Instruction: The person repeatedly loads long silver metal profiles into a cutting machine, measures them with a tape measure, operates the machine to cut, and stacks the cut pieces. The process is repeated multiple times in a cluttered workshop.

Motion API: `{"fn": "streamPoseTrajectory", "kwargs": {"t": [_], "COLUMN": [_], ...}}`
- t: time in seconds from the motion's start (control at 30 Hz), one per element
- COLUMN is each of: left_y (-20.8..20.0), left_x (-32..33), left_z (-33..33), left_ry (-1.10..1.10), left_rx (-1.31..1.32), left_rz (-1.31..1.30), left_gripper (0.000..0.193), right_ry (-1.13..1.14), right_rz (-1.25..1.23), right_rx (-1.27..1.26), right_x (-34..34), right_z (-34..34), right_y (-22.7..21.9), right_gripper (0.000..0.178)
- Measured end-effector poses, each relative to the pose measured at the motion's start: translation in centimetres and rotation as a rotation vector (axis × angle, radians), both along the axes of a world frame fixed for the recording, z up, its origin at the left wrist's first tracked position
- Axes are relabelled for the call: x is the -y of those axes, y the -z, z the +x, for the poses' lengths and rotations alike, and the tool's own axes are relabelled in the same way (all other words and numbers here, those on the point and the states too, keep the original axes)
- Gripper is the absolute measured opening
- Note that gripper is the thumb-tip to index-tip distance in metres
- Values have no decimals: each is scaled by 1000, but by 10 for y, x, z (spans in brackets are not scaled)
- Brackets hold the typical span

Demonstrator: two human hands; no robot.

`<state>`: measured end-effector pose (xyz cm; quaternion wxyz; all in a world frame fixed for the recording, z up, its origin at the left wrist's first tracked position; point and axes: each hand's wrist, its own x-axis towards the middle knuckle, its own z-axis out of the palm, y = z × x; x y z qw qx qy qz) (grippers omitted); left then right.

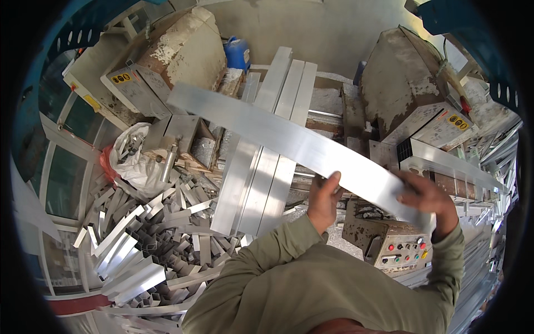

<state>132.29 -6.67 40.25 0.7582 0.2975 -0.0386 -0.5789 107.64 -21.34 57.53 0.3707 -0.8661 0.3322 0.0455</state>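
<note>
A long, flat-sided silver aluminium profile [289, 138] slants through the air in front of me, its far end up to the left and its near end down to the right. My left hand [324, 201] grips its near edge, with the thumb on top and the fingers partly hidden beneath. Close to the profile's near end, my right hand [427, 199] is closed around it, slightly blurred. Under the raised piece, several similar aluminium profiles [261, 192] lie side by side across the machine bed.
Two worn machine housings [186, 53] [397, 78] flank the bed. A control box [397, 250] with coloured buttons stands near my right arm. Aluminium offcuts [183, 234] heap up at left beside a white sack [136, 161]. A blue jug [237, 54] stands behind. Long profiles [473, 267] lie at right.
</note>
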Motion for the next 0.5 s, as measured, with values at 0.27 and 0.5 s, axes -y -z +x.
{"fn": "streamPoseTrajectory", "kwargs": {"t": [0.27, 0.5], "left_y": [-8, 13], "left_x": [17, 63], "left_z": [2, -2], "left_ry": [200, 194], "left_rx": [138, 327], "left_rz": [59, -71], "left_gripper": [67, 91], "right_ry": [369, 683], "right_rz": [750, 747], "right_rx": [299, 594], "right_x": [-95, -81], "right_z": [-91, -6], "right_y": [115, 132], "right_gripper": [110, 82]}}
